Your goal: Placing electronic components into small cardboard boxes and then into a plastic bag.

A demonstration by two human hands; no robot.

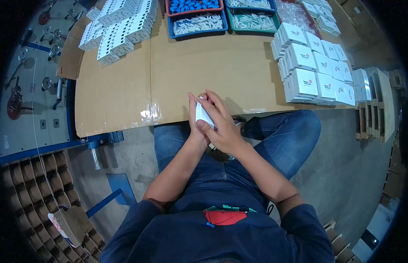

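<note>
Pinching a small white box (203,115) at the table's near edge (125,125), the left hand (194,120) backs it while the right hand (221,125) wraps it with curled fingers. It looks light, thin-walled and crushable, best held by its edges. Bare cardboard lies at twelve o'clock; stacked boxes (315,70) crowd two o'clock.

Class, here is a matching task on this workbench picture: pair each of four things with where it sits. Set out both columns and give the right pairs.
Things:
1. small white box
2. stack of closed white boxes
3. blue tray of white parts
4. flat white cartons

Places:
A. far left of the table
B. right side of the table
C. between both hands, at the near edge
D. far edge, middle

Pairs: 1-C, 2-B, 3-D, 4-A
</note>
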